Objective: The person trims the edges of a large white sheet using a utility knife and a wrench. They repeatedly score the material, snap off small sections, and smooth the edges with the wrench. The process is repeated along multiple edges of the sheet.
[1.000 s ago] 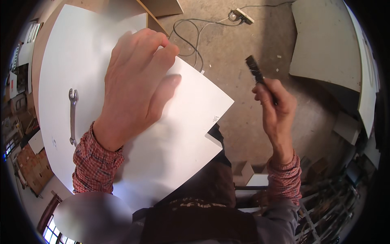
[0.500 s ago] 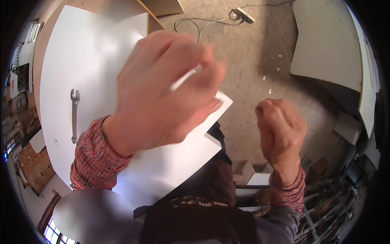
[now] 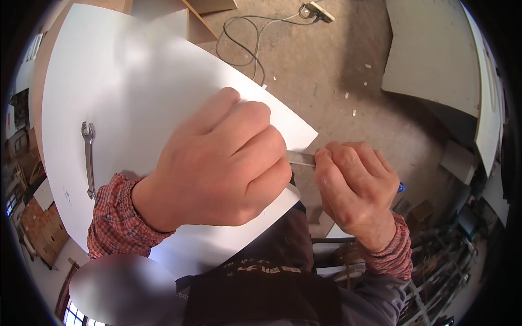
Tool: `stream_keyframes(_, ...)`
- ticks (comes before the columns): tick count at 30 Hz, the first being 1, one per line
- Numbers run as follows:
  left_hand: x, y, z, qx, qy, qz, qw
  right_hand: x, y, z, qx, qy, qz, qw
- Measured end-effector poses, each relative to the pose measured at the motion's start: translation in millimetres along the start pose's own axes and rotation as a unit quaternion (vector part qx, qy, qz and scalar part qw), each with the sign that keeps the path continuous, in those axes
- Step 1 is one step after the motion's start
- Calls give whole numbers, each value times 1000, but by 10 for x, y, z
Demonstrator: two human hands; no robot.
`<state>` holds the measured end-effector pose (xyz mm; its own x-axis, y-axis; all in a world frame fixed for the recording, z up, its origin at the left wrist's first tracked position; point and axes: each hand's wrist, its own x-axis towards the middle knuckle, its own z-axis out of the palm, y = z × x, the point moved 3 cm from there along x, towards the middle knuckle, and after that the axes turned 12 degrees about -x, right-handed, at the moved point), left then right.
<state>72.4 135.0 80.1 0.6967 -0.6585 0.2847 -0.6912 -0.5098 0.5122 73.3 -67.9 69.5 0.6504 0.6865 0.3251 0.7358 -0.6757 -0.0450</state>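
Note:
My left hand [image 3: 223, 165] is curled into a fist over the right edge of a white sheet [image 3: 163, 81], gripping it near its pointed corner. The sheet lies on a white tabletop [image 3: 60, 98]. Just to the right, my right hand [image 3: 356, 185] is closed around a thin grey tool [image 3: 302, 160]. The tool's narrow end pokes out toward the left hand and meets the sheet's edge. Most of the tool is hidden inside the fist. Both wrists wear red checked cuffs.
A steel wrench [image 3: 87, 157] lies on the tabletop at the left. On the dusty concrete floor beyond are a black cable [image 3: 239, 38] and a power strip [image 3: 315, 10]. White panels [image 3: 429, 54] lean at the right. Wooden boards [image 3: 204, 19] sit at the top.
My right hand has come down and left, from holding a dark tool up in the air to beside the left hand. My left hand went from flat on the sheet to a fist at its edge.

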Motion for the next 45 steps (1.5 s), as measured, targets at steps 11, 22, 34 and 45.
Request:
stream_keyframes(11, 30, 0, -15, 11, -16, -1, 1000, 35, 75, 24, 22, -4, 3, 1000)
stream_keyframes(22, 46, 24, -43, 17, -32, -19, 999, 42, 112, 49, 55, 5, 5, 998)
stream_keyframes(34, 49, 25, -27, 21, -24, -15, 999, 42, 110, 23, 43, 1, -2, 999)
stream_keyframes(45, -182, -200, -413, -57, 34, -75, 995, -291, 127, 128, 295, -90, 111, 945)
